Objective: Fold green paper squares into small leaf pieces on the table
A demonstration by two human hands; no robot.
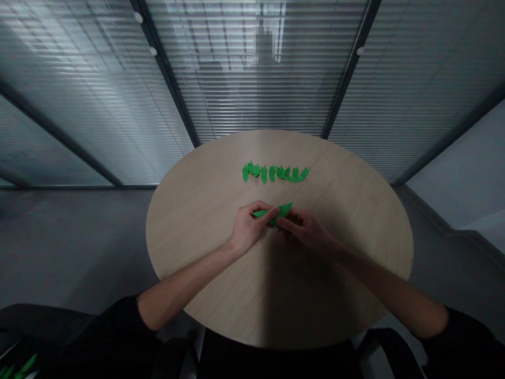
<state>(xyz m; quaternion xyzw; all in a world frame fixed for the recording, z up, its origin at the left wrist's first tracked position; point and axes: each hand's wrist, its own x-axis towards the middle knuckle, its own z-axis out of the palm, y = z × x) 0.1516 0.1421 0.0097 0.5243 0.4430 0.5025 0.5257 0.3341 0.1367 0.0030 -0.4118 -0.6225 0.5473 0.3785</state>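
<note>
Left fingers point(264, 209): curled and closed in a pinch on the left part of the folded green paper point(277, 212), thumb on top.

Right fingers point(286, 224): bent and close against the paper's right part, with the tips partly hidden behind it; they appear to grip it.

Folded green paper: held up between both hands, just above the table, long and pointed, its tip sticking up past the right fingers.

Hands: left hand point(249, 228) and right hand point(304, 229) nearly touch, with only the paper between them.

Beyond the fingertips: a row of small green paper pieces point(275, 172) lies on the table, near but not touching.

Open room: bare wood spreads well apart on both sides of the hands; the far edge lies past the row.

Round wooden table point(197, 226): both forearms reach over its near edge.

Below the left elbow: green bits point(23, 367) sit in the dark corner, too unclear to tell.
</note>
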